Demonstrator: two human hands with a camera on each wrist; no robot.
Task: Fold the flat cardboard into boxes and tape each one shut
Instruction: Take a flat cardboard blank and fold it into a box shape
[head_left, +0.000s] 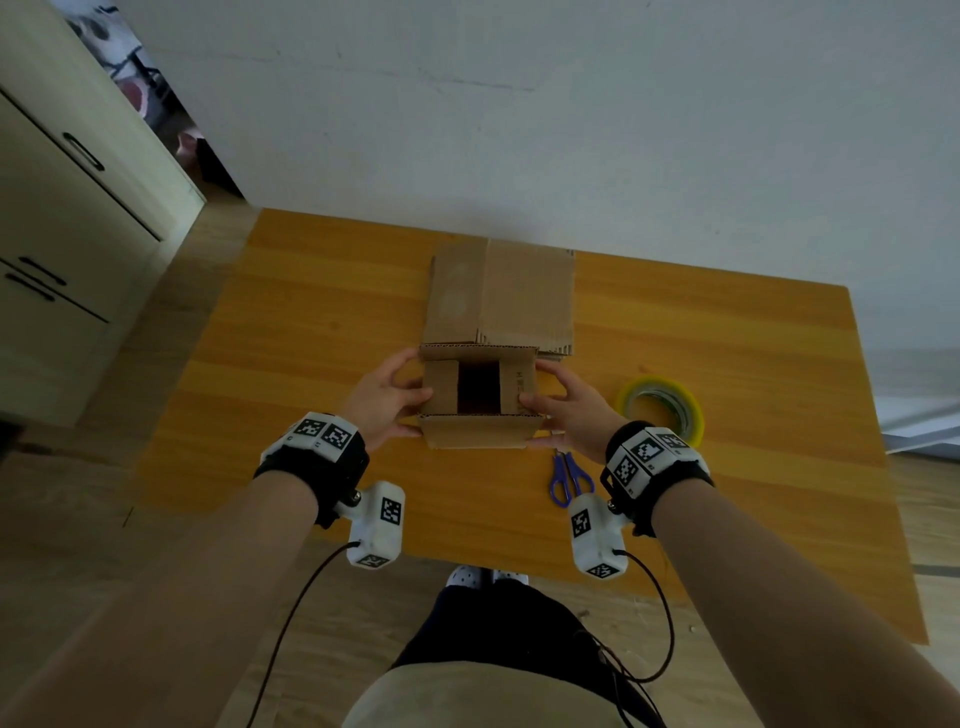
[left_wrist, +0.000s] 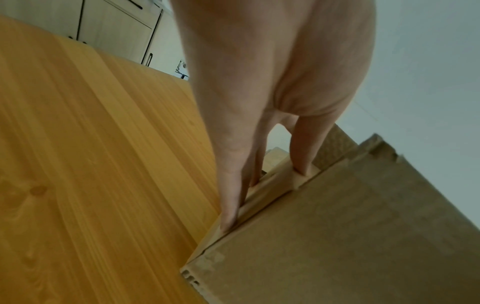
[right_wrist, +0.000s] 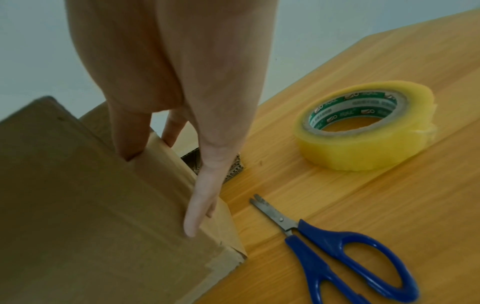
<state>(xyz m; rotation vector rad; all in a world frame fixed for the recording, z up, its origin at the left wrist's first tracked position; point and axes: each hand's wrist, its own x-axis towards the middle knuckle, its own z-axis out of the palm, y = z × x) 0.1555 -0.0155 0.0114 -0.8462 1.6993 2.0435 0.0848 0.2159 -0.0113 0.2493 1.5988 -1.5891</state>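
Observation:
A small cardboard box stands on the wooden table in front of me. Its two short side flaps are folded inward, leaving a dark gap, and its two long flaps stand up. My left hand grips the box's left end, thumb on the folded flap and fingers down the side wall of the box. My right hand holds the right end the same way, with fingers along the wall of the box. Flat cardboard lies just behind the box.
A roll of clear tape lies right of my right hand. Blue-handled scissors lie under my right wrist, near the table's front edge. A white wall runs behind the table, and cream cabinets stand at the left.

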